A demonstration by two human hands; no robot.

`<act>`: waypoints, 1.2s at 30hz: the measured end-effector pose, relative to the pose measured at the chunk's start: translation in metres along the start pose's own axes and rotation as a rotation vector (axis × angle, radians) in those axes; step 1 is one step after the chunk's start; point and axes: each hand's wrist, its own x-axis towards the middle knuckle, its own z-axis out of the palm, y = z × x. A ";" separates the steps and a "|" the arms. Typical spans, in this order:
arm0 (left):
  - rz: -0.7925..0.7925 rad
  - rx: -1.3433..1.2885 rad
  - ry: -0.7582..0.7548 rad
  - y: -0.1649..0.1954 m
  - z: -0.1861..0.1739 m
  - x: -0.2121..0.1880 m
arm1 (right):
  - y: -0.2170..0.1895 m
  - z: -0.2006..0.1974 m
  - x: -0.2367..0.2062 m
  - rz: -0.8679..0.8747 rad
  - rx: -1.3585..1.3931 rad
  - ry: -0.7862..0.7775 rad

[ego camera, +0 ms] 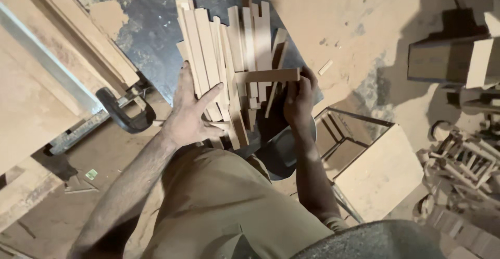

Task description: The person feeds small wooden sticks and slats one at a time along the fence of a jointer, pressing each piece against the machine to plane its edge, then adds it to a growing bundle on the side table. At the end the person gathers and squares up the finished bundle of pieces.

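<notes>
A person looks down at a bundle of pale wooden strips (229, 66), held upright over their lap and above a dusty floor (364, 24). The left hand (190, 110) is spread flat against the bundle's left side, gripping it. The right hand (299, 102) pinches a short strip (268, 75) lying crosswise at the bundle's right edge. Left of the bundle stands a black clamp (122, 110) with a small green label (91, 174) on the floor below it. Right of the bundle sits an open wooden box (380, 170).
</notes>
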 end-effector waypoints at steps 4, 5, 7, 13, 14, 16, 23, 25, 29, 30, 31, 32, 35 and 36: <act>0.066 0.138 0.037 -0.007 0.008 -0.001 | -0.025 0.005 -0.006 -0.136 0.160 0.027; 0.060 0.161 0.050 -0.009 0.009 -0.002 | -0.032 0.007 -0.009 -0.177 0.295 0.018; 0.046 0.189 0.048 -0.012 0.012 -0.004 | -0.042 0.016 -0.013 -0.180 0.276 -0.063; 0.020 0.212 0.069 -0.011 0.018 -0.005 | -0.035 0.041 0.014 -0.053 0.568 -0.221; 0.004 0.222 0.049 -0.010 0.018 -0.003 | -0.033 0.047 0.018 0.043 0.641 -0.260; -0.017 0.233 0.014 -0.007 0.017 0.000 | -0.032 0.059 0.024 -0.037 0.532 -0.162; -0.353 -0.377 0.151 0.005 0.023 -0.002 | -0.039 0.053 0.034 0.177 0.735 -0.131; -0.144 -0.278 0.239 0.005 0.027 -0.009 | -0.040 0.048 0.044 0.100 0.766 -0.078; 0.095 0.051 0.265 -0.005 0.032 -0.021 | -0.037 0.040 0.057 0.172 0.984 -0.071; 0.055 0.009 0.268 -0.009 0.033 -0.022 | -0.034 0.037 0.060 0.225 0.961 -0.092; 0.013 -0.037 0.266 -0.012 0.033 -0.024 | -0.031 0.032 0.062 0.282 0.935 -0.115; 0.017 -0.027 0.253 -0.014 0.034 -0.024 | -0.029 0.029 0.063 0.342 0.909 -0.138; 0.054 -0.036 0.257 -0.017 0.032 -0.024 | -0.023 0.023 0.071 0.516 0.991 -0.159; 0.081 -0.065 0.287 -0.017 0.029 -0.024 | -0.021 0.019 0.074 0.550 1.050 -0.180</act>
